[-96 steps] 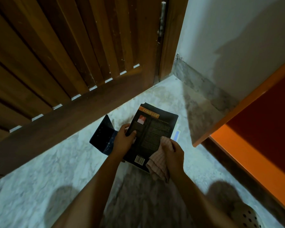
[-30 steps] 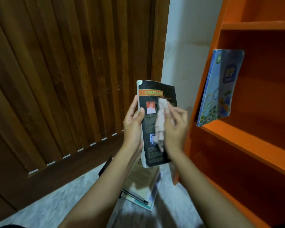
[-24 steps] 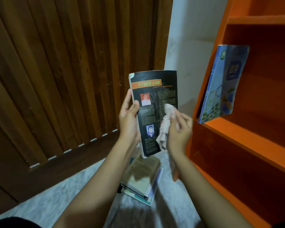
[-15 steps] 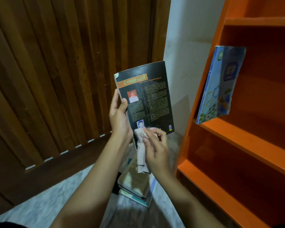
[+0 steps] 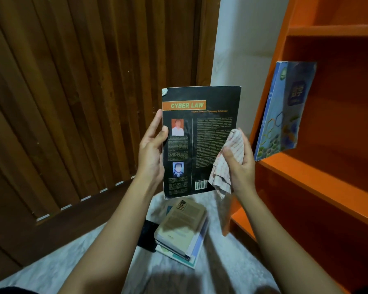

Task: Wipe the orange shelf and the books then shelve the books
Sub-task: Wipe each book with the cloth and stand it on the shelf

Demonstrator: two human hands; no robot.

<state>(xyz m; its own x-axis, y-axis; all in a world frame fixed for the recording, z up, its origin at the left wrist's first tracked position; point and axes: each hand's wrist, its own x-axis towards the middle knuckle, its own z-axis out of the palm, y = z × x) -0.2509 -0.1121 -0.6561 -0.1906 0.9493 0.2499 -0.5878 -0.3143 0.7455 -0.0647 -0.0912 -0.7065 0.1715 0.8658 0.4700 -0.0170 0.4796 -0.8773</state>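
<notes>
My left hand grips the left edge of a black "Cyber Law" book, held upright with its back cover toward me. At the book's right edge, my right hand clutches a pale checked cloth that touches the cover. The orange shelf stands to the right, and a blue book leans in it against the left side panel. Several more books lie in a stack on the marble floor below my hands.
A slatted wooden door fills the left and back. A white wall runs between door and shelf. The shelf's lower board sits just right of the floor stack.
The book was lifted from the floor and turned upright, square to me. My right hand with the cloth has wiped down the cover and come up again to its right edge.
</notes>
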